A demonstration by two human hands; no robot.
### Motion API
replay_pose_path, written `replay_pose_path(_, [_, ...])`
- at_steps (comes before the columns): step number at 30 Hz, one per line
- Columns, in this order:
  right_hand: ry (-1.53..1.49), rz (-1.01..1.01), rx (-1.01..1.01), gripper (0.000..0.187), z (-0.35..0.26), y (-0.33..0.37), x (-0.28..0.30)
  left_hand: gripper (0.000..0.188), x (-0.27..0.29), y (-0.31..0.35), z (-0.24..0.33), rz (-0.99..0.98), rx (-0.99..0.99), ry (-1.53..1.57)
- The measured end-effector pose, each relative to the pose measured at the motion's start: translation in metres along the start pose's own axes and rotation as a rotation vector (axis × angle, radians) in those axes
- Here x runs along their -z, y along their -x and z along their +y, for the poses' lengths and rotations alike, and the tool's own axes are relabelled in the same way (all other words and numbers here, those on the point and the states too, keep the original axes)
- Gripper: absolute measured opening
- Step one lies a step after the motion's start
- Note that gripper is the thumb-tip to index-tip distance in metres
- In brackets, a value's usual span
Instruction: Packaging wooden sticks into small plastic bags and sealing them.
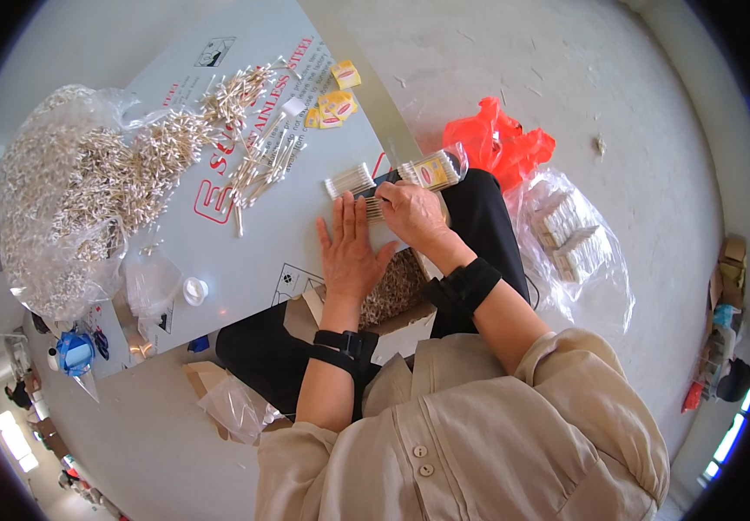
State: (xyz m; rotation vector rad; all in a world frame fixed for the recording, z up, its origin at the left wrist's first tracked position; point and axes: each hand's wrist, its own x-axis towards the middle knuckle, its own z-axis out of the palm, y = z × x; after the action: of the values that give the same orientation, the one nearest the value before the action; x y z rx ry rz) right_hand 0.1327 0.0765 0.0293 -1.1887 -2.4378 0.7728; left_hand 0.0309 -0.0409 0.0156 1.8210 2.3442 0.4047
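My left hand (351, 260) lies flat at the table's edge with its fingers stretched out. Its fingertips touch a short row of cotton swabs (373, 208). Beside it, my right hand (414, 213) is closed, the fingers curled against the right end of that row; whatever is between them is hidden. Just beyond the hands lies another neat row of cotton swabs (349, 181). A clear pack of cotton swabs (430, 171) with a yellow label sits right above my right knuckles. Below both hands, an open cardboard box (410, 323) full of swabs rests by my lap.
A big clear bag of swabs (71, 191) spills onto the metal-sheet table (262, 252). Loose swabs (262, 174), yellow cards (333, 108) and a small white tub (194, 291) lie there. To the right are a red plastic bag (501, 143) and a clear bag (579, 239) of packs.
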Motion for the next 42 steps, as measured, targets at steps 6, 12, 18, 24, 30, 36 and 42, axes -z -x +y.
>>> replay_pose_path(6, [0.005,0.110,0.044,0.016,0.000,-0.016,0.001,0.088,-0.001,0.000,0.001,-0.001,-0.013,-0.013])
replay_pose_path(12, [-0.008,0.120,0.101,0.013,0.001,-0.025,-0.006,0.088,0.000,0.001,0.000,0.014,-0.022,-0.002])
replay_pose_path(18, [0.042,0.109,0.102,0.012,0.004,-0.027,-0.013,0.088,0.000,0.001,0.000,-0.002,-0.018,0.007])
replay_pose_path(24, [0.014,0.097,0.167,0.008,0.008,-0.029,-0.011,0.089,0.001,0.000,0.002,0.018,-0.011,0.028])
replay_pose_path(30, [0.020,-0.064,0.208,0.004,0.010,-0.037,-0.003,0.090,-0.001,0.002,0.000,0.031,-0.024,0.028])
replay_pose_path(36, [-0.220,0.085,0.155,0.006,0.009,-0.060,-0.003,0.090,0.001,0.003,0.001,0.038,-0.016,0.029])
replay_pose_path(42, [-0.206,-0.048,0.361,0.003,0.013,-0.089,-0.006,0.089,0.000,-0.001,0.010,0.030,0.000,0.034])
